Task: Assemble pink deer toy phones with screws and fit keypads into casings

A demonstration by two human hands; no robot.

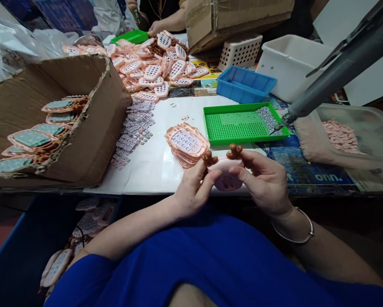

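Note:
Between both hands, just above the table's front edge, is a pink toy phone (227, 175) with two brown antler pieces at its top. My left hand (196, 185) grips its left side, thumb on the face and fingers behind by one antler. On the other side my right hand (265, 179) pinches it the same way, thumb pressed near the middle. Just beyond my left hand lies a stack of pink phone shells (188, 143) with keypads set in them. A green perforated tray (242, 123) of small metal screws sits behind the held toy.
A cardboard box (92, 115) of toy halves stands left, beside loose keypad pieces (133, 128). Pink shells (153, 72) heap at the back, near another person's hand. A grey electric screwdriver (322, 85) hangs over the tray. A blue bin (245, 83) and a clear tub (364, 128) stand right.

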